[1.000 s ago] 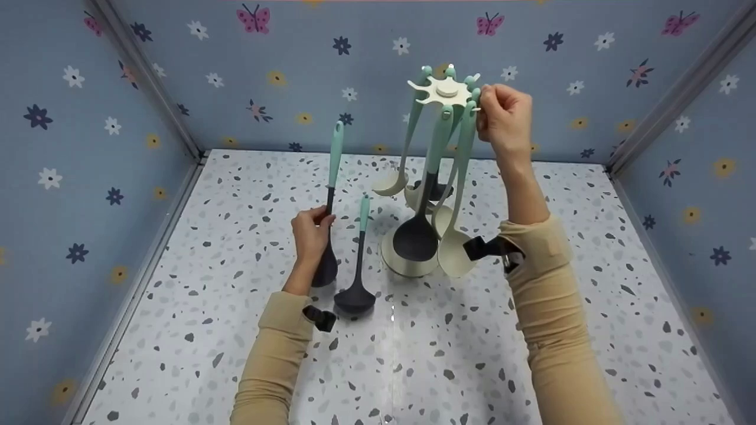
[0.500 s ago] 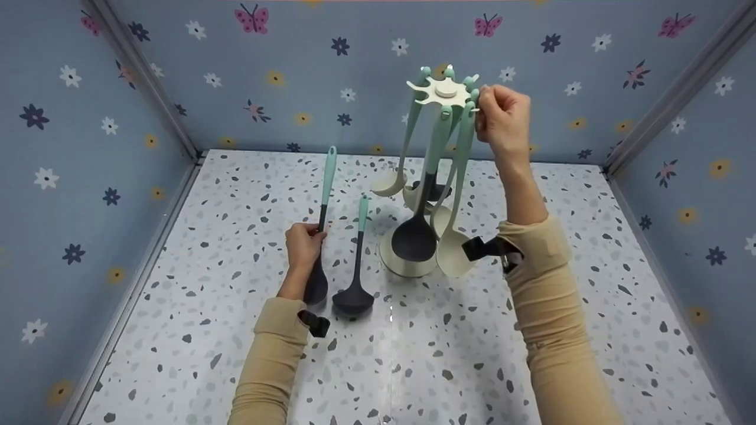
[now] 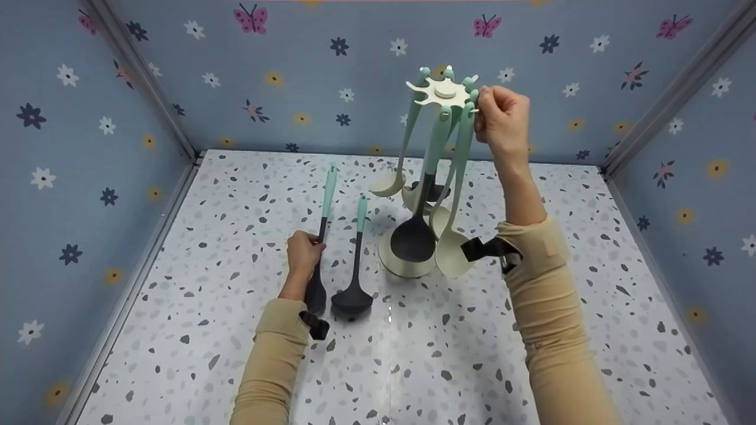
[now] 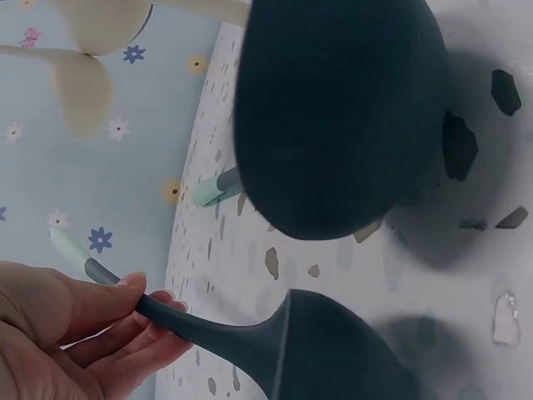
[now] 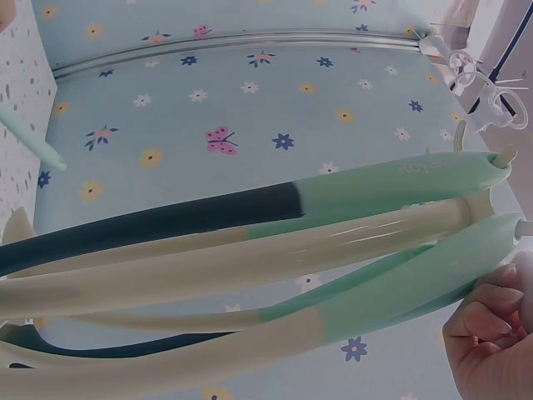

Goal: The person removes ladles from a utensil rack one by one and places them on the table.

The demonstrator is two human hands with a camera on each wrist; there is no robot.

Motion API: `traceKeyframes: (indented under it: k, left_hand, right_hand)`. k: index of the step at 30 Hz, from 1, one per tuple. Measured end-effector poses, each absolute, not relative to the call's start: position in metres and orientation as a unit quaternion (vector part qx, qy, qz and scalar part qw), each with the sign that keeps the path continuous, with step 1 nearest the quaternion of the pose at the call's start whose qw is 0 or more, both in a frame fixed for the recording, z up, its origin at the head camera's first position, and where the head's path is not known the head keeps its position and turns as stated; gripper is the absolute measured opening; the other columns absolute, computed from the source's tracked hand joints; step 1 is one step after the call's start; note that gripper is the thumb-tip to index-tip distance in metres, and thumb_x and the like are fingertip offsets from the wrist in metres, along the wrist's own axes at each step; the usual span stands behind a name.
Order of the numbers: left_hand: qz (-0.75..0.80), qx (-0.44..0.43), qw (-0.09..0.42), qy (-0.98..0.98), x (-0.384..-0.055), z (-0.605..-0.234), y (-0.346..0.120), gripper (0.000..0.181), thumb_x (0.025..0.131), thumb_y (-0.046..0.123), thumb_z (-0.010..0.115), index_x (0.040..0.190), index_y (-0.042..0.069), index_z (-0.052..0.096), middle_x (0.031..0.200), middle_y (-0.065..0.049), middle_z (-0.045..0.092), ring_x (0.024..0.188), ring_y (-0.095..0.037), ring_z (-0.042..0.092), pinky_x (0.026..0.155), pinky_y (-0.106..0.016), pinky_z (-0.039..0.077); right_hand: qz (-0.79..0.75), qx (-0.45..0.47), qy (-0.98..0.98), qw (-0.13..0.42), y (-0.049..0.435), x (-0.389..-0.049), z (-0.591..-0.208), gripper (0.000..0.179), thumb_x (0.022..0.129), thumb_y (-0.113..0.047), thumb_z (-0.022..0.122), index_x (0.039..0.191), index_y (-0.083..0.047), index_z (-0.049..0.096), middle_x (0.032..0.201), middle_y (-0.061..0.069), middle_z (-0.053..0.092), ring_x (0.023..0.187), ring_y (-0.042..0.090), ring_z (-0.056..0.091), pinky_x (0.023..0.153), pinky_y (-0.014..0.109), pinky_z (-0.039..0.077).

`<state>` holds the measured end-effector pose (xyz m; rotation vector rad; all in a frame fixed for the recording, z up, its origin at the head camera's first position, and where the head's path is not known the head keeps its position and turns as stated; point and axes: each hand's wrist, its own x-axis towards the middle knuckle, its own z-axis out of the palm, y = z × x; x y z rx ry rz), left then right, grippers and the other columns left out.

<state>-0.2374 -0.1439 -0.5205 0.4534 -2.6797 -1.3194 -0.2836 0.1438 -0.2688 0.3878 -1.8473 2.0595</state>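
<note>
My left hand (image 3: 304,255) pinches the dark stem of a cooking spoon (image 3: 316,292) with a mint handle. The spoon's head points toward me, low over the table. Beside it on the right lies a dark ladle (image 3: 352,300), whose bowl looms large in the left wrist view (image 4: 341,117). A cream utensil stand (image 3: 444,90) carries several hanging utensils, among them a dark ladle (image 3: 414,239) and a cream spoon (image 3: 453,254). With fingers curled, my right hand (image 3: 505,121) grips the stand at its top right edge, right against a mint handle end.
The stand's round cream base (image 3: 407,268) sits on the speckled table (image 3: 472,354). Blue flowered walls (image 3: 378,35) close off the back and both sides.
My left hand has come down toward me and slightly left, lowering the cooking spoon to the left of the lying ladle. The right hand and the stand have stayed put.
</note>
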Motion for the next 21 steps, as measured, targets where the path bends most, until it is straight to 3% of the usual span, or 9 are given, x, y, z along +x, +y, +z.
traceKeyframes:
  k: [10,21]
  left_hand:
    - [-0.400,0.165,0.005,-0.901,-0.242,-0.526,-0.143,0.016,0.074,0.000,0.064,0.086,-0.011,0.065,0.082,-0.022,0.063,0.073,-0.033,0.061,0.067,-0.040,0.048]
    - [-0.338,0.166,-0.034,-0.926,-0.250,-0.528,-0.136,0.016,0.073,-0.003,0.064,0.086,-0.009,0.057,0.088,-0.023,0.058,0.081,-0.034,0.057,0.072,-0.040,0.047]
  right_hand:
    - [0.733,0.123,-0.648,0.166,0.145,-0.283,-0.267,0.034,0.088,-0.001,0.048,0.054,-0.004,0.045,0.044,0.003,0.038,0.034,0.009,0.031,0.032,0.017,0.020]
    - [0.690,0.175,-0.668,0.214,0.144,-0.285,-0.273,0.035,0.090,-0.003,0.046,0.055,-0.010,0.045,0.046,-0.001,0.038,0.036,0.007,0.032,0.033,0.016,0.022]
